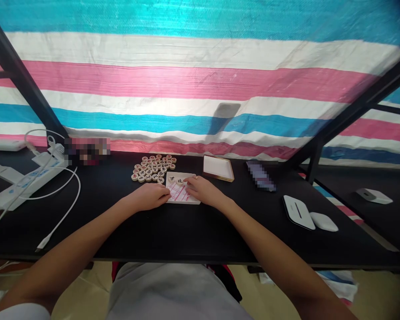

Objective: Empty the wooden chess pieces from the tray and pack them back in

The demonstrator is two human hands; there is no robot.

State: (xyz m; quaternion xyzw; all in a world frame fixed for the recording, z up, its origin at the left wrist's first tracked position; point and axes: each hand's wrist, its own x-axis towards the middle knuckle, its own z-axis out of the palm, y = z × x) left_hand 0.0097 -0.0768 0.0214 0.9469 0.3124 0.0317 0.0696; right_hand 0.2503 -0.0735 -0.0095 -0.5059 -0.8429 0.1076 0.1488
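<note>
Black desk (193, 235), striped tarp (153, 80) behind. Left hand (153, 196) pinching edge of white box (183, 202); right hand (206, 190) over opposite side, by two game pieces (180, 181), can't tell if gripping tbh.

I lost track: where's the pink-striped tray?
In the head view, the pink-striped tray sits centrally, between the left hand and right hand, right of the round pieces.
</note>
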